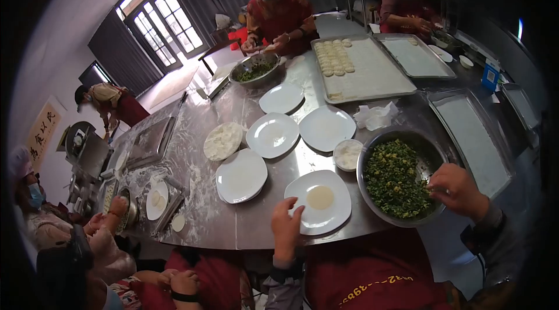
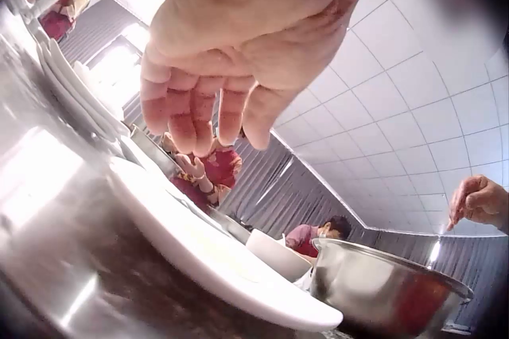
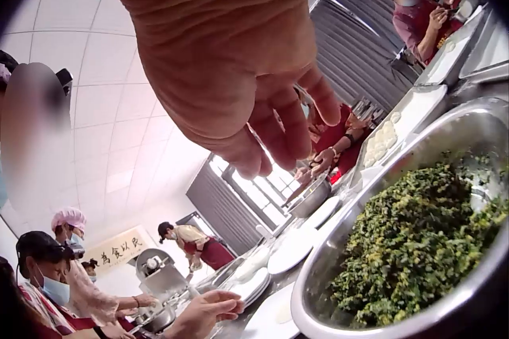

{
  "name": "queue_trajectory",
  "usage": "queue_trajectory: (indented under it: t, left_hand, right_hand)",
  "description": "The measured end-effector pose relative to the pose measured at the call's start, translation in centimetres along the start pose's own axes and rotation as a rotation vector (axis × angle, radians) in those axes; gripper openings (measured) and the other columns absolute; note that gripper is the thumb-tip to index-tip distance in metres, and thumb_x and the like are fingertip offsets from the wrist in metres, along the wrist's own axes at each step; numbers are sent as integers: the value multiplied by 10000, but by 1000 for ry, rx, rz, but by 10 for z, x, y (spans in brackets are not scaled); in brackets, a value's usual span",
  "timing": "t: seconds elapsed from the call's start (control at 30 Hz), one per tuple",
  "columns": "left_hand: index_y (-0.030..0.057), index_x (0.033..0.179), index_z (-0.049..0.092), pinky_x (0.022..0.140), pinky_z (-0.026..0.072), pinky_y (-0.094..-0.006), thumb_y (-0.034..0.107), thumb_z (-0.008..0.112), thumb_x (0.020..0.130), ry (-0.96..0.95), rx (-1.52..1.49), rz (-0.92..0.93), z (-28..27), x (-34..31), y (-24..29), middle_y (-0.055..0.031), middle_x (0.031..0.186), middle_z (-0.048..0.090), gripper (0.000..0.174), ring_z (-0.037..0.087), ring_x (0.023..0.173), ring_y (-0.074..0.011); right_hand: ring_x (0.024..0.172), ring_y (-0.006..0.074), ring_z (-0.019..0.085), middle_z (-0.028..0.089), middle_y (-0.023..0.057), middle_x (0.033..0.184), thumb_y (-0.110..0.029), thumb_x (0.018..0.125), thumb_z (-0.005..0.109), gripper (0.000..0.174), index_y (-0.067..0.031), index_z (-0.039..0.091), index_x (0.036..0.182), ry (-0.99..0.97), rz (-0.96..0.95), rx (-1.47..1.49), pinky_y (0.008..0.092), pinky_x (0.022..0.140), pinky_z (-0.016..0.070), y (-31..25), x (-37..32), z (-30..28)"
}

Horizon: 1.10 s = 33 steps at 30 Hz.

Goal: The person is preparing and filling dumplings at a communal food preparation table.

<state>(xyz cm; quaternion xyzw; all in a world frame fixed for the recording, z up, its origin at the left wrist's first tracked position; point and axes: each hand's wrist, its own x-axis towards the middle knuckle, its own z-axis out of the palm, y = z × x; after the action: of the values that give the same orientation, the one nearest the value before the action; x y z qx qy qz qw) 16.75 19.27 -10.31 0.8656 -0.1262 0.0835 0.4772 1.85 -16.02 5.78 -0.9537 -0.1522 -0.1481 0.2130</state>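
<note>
A round dough wrapper (image 1: 320, 197) lies flat on a white square plate (image 1: 335, 220) near the front edge of the steel table. My left hand (image 1: 286, 229) hovers at the plate's left edge; its fingers (image 2: 181, 110) are loosely bent and hold nothing. To the right of the plate stands a large steel bowl (image 3: 310, 291) of chopped green filling (image 1: 396, 176) with yellow bits. Over the bowl's right rim is my right hand (image 1: 457, 189), fingers loosely bent downward. No object shows between them in the right wrist view.
A small white bowl (image 1: 348, 154) stands between plate and steel bowl. Several white plates (image 1: 272, 135) and a plate of flour (image 1: 223, 140) lie farther back. A tray (image 1: 372, 86) holds rows of dumplings (image 1: 333, 57). Other people work around the table.
</note>
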Motion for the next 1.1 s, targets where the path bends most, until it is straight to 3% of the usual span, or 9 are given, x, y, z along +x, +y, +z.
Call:
queue_trajectory:
  t: [0.03,0.17,0.27,0.4,0.53,0.6,0.87,0.97,1.1]
  left_hand:
    - [31,1051,599,809,469,-364,139,680,753,-73,78,38,10,7,8,-148,1016,610,327,591,897,-284]
    - [51,1061,604,888,422,-435,178,675,747,10,385,228,58,21,-11,-147,1020,626,346,553,1018,-337]
    - [55,990,625,850,431,-444,153,656,718,-36,501,323,77,23,-24,-139,991,627,292,564,977,-332]
    - [86,868,657,757,437,-454,158,644,683,15,487,247,85,29,-12,-120,875,610,199,560,838,-323]
    - [107,846,663,759,443,-431,170,679,641,-4,593,145,89,37,-20,-112,875,606,215,551,833,-322]
    - [79,793,672,718,467,-400,162,727,575,-33,631,97,86,39,-14,-112,803,614,240,577,789,-302]
    - [25,757,636,633,492,-371,140,757,573,-132,492,-136,80,45,-18,-123,707,624,248,615,685,-260]
    - [22,785,623,618,493,-351,140,761,583,-140,452,-165,78,41,-16,-114,708,626,273,620,675,-244]
    - [22,853,627,596,489,-344,151,755,594,-156,465,-85,80,30,-11,-106,720,631,316,616,637,-241]
  right_hand:
    - [800,279,571,598,82,820,-14,638,707,215,-55,609,825,21,14,-29,387,707,451,-1,-9,-3]
    - [834,319,563,592,124,862,10,632,696,275,-26,603,889,219,182,-64,387,736,454,17,-53,-7]
    - [860,326,564,580,139,930,-37,674,681,261,-19,597,921,331,325,-89,380,767,456,39,-95,-6]
    - [860,304,570,589,132,892,-78,696,694,233,-28,613,909,315,406,-34,363,755,462,46,-133,-3]
    - [866,292,576,605,113,875,-136,748,676,200,-39,635,918,309,456,93,354,753,471,54,-153,3]
    - [867,286,579,605,109,890,-148,757,672,220,-47,634,949,318,478,115,353,753,473,62,-159,12]
    - [787,211,587,580,76,864,-154,751,692,377,-64,586,1102,297,689,372,310,700,480,60,-155,27]
    - [751,191,586,574,60,862,-129,750,687,352,-70,602,1087,326,665,591,297,677,478,64,-153,39]
    - [740,206,606,597,79,845,-103,766,671,250,-53,632,1007,426,524,504,304,661,480,69,-142,56]
